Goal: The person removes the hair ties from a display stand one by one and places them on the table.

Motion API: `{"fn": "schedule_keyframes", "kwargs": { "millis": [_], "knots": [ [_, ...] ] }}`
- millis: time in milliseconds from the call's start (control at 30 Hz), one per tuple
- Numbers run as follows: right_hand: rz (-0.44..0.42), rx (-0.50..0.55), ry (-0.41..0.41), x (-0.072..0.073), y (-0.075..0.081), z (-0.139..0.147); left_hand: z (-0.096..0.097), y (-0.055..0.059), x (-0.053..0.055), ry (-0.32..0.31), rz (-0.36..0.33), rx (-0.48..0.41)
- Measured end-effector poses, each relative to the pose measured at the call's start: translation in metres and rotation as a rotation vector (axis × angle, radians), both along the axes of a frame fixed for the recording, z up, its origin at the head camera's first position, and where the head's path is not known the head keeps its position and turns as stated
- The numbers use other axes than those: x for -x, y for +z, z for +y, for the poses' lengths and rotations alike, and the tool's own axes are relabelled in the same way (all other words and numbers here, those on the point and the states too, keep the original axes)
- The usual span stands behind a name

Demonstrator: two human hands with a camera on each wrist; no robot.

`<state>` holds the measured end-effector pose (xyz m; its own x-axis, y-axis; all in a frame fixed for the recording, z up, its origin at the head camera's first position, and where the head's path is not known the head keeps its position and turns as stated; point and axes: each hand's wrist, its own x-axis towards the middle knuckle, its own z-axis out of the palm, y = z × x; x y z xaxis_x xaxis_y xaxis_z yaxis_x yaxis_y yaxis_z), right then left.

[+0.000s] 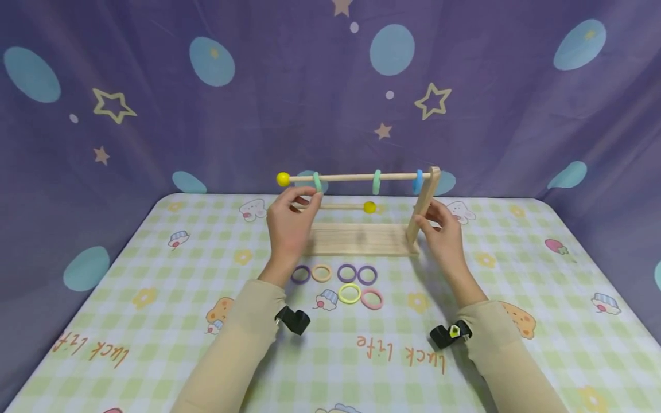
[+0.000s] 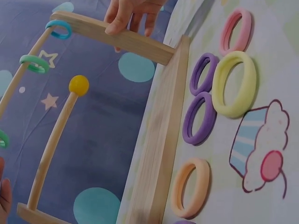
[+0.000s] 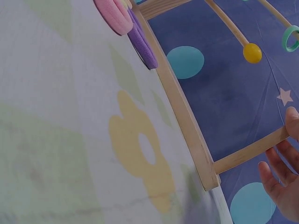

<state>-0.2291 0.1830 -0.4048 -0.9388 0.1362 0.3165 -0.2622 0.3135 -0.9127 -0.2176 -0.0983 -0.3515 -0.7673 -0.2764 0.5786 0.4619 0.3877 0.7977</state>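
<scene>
My left hand (image 1: 290,226) pinches a green hair tie (image 1: 317,182) between thumb and fingers, near the yellow-balled left end of the upper wooden rod (image 1: 348,178). The tie hangs around that rod. Farther right on the same rod hang a second green hair tie (image 1: 377,182) and a blue hair tie (image 1: 418,182), the blue one close to the post. With thumb and fingers, my right hand (image 1: 445,232) holds the upright wooden post (image 1: 424,203) of the stand. In the left wrist view, only a sliver of the left hand (image 2: 4,196) shows.
The stand's wooden base (image 1: 364,240) lies on the checkered tablecloth (image 1: 496,355). A lower rod (image 1: 343,206) ends in a yellow ball (image 1: 369,207). Before the base lie several loose hair ties, including purple (image 1: 367,266), orange (image 1: 322,265), yellow (image 1: 349,303) and pink (image 1: 373,307).
</scene>
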Motion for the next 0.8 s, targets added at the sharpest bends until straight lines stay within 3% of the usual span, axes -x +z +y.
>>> {"fn": "schedule_keyframes", "kwargs": {
  "millis": [800],
  "knots": [
    [0.04, -0.004, 0.003, 0.001, -0.005, 0.0, -0.023, -0.008, -0.002, 0.063, 0.008, -0.119]
  ]
}}
